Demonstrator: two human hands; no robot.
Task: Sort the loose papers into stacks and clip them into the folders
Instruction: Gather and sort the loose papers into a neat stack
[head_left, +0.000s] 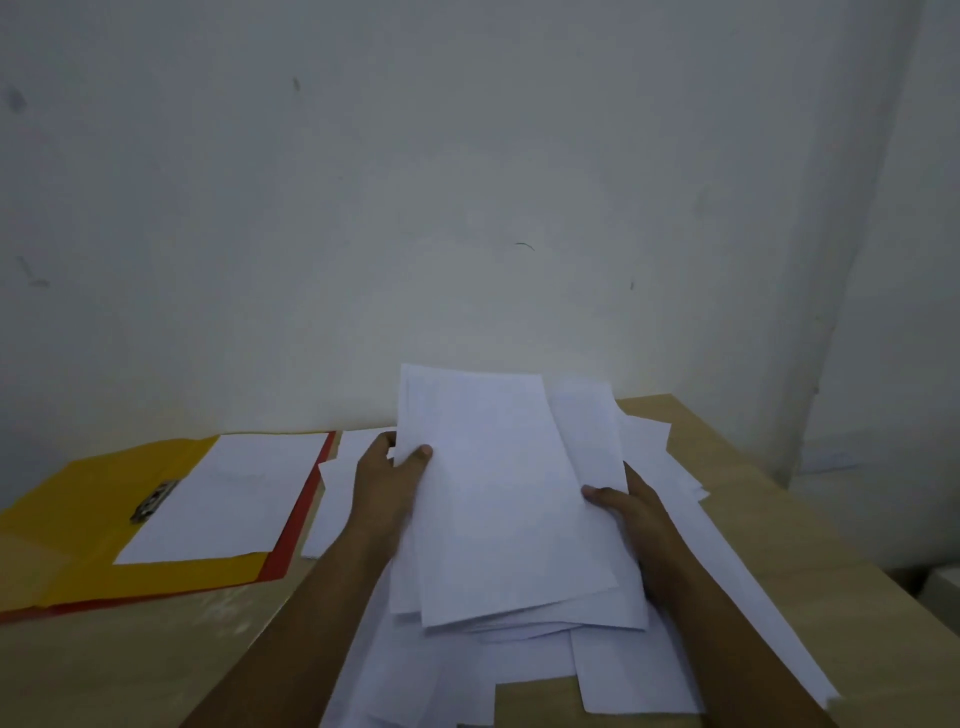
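Both hands grip a paper stack (498, 493): left hand (387, 480) and right hand (626, 512) pinch its edges. The print's too faint to read. Yellow folder (78, 519) lies open on the worktop (156, 649).

there is a single view, from a wide-angle camera worn on the person's head. it looks forward and slightly down across the desk (675, 426) toward a pale wall (467, 182), which fills the upper half. it sits close: both forearms rise from the bottom edge, and the left hand (387, 483) and right hand (621, 506) lie near the middle. the desk's far right corner bends with the lens.
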